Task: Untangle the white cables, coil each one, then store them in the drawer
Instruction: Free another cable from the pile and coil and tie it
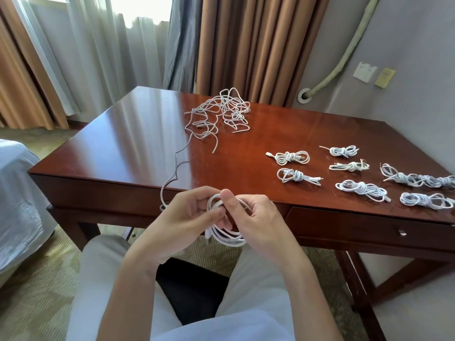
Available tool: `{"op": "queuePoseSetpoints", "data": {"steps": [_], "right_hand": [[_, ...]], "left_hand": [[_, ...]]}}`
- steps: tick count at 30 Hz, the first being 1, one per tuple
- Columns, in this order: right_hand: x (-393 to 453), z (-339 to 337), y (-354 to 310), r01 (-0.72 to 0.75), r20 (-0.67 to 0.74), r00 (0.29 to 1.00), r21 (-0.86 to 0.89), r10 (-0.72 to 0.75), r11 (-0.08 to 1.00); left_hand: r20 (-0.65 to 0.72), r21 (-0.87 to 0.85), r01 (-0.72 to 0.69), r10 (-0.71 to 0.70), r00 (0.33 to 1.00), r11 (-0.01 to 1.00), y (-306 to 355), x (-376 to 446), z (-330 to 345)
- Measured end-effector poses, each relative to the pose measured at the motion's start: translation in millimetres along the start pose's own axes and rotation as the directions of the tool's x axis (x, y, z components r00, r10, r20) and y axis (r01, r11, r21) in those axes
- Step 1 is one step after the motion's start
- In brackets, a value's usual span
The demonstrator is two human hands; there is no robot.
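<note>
Both hands curled on the coil point(227, 236) off the desk's point(138, 134) front edge: left hand point(187, 217) grips its loops, right hand point(256, 222) pinches the top. Its tail runs to the tangle point(219, 114). Bundles point(293, 157) lie right; drawer point(364, 225) closed.

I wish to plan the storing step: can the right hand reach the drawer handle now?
Probably not yet: the right hand and left hand both grip the half-wound cable. The path to the drawer handle looks free.

left hand point(189, 217), right hand point(256, 222), fingers seemingly curled
</note>
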State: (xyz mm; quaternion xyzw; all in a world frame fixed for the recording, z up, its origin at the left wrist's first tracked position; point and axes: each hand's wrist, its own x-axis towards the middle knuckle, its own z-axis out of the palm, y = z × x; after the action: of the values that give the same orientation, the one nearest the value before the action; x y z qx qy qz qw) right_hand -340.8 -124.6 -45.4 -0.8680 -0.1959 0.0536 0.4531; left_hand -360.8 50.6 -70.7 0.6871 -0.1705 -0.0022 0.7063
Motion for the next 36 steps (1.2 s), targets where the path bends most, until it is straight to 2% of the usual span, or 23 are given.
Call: {"op": "queuePoseSetpoints", "data": {"steps": [3,7,11,14,17,19,21,23,25,27,29,33,36], "right_hand": [[2,2,0,-0.005,0.045,0.999,-0.051,0.007,0.999],[7,3,0,-0.031,0.086,0.996,0.202,0.013,0.979],[12,5,1,-0.115,0.237,0.972,0.436,0.009,0.893],[14,4,-3,-0.207,0.314,0.948,0.509,0.044,0.836],[17,6,-7,-0.262,0.343,0.937,0.566,0.066,0.782],[17,8,-7,-0.209,0.317,0.948,0.548,0.029,0.81],[13,9,-10,-0.147,0.294,0.956,0.521,-0.016,0.841],[10,9,-13,-0.087,0.253,0.967,0.437,-0.029,0.895],[11,9,-12,-0.007,0.163,0.986,0.242,-0.034,0.97],[12,10,-8,0.033,0.116,0.992,0.079,-0.042,0.996],[11,12,-5,0.047,0.089,0.995,-0.021,-0.045,0.999],[7,17,-10,0.051,0.005,0.999,-0.186,-0.051,0.981],[8,24,-8,0.081,-0.063,0.994,-0.173,-0.093,0.982]], "left_hand": [[0.014,0.049,0.057,-0.058,0.998,0.997,-2,-3,-3],[-0.134,0.043,0.1,-0.094,0.986,0.994,-4,-1,-2],[-0.242,-0.166,0.104,-0.143,0.96,0.981,-5,0,-2],[-0.295,-0.242,0.076,-0.148,0.944,0.967,-1,0,-1],[-0.291,-0.46,-0.002,-0.149,0.945,0.888,5,-1,-3],[-0.261,-0.564,-0.032,-0.141,0.955,0.825,9,-1,-3],[-0.241,-0.57,-0.028,-0.135,0.961,0.821,9,-2,-4],[-0.226,-0.487,0.011,-0.138,0.964,0.874,7,-3,-5],[-0.208,-0.334,0.048,-0.123,0.97,0.941,5,-7,-6],[-0.178,-0.217,0.049,-0.089,0.98,0.975,3,-9,-6],[-0.168,-0.18,0.05,-0.081,0.982,0.982,2,-9,-4],[-0.192,-0.112,0.042,-0.063,0.979,0.993,-2,-2,3],[-0.329,-0.151,-0.002,-0.048,0.943,0.988,-4,3,8]]}}
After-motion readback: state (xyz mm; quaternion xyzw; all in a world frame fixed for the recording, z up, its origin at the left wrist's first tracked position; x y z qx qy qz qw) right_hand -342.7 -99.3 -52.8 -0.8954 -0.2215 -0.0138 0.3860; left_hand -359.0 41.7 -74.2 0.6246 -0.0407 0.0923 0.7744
